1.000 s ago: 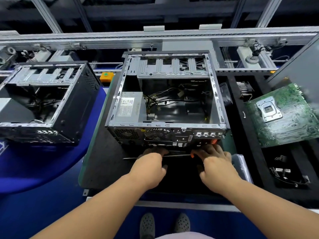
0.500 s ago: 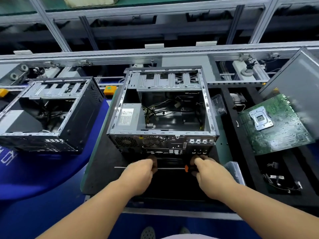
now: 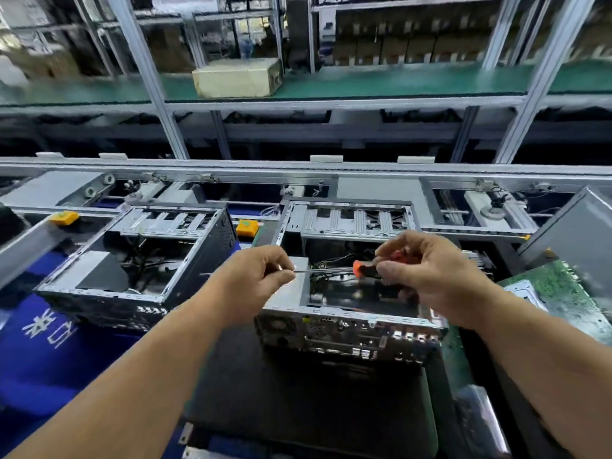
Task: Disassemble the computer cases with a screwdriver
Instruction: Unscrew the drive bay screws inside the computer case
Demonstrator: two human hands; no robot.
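An open grey computer case [image 3: 351, 321] lies on a black mat, its rear port panel facing me and cables showing inside. Above it I hold a long screwdriver [image 3: 331, 270] level in the air. My right hand [image 3: 427, 270] grips its orange and black handle. My left hand [image 3: 255, 276] pinches the thin metal shaft, whose tip sticks out to the left. A second open case [image 3: 132, 263] sits to the left on a blue surface.
A green motherboard [image 3: 563, 293] lies at the right beside a grey panel [image 3: 569, 236]. A conveyor rail [image 3: 298, 168] runs across behind the cases, with a shelf and a cardboard box [image 3: 236, 77] above it. Orange blocks [image 3: 246, 226] sit near the rail.
Both hands have lifted the screwdriver from the mat in front of the case up above the open case. My view has tilted upward toward the shelves.
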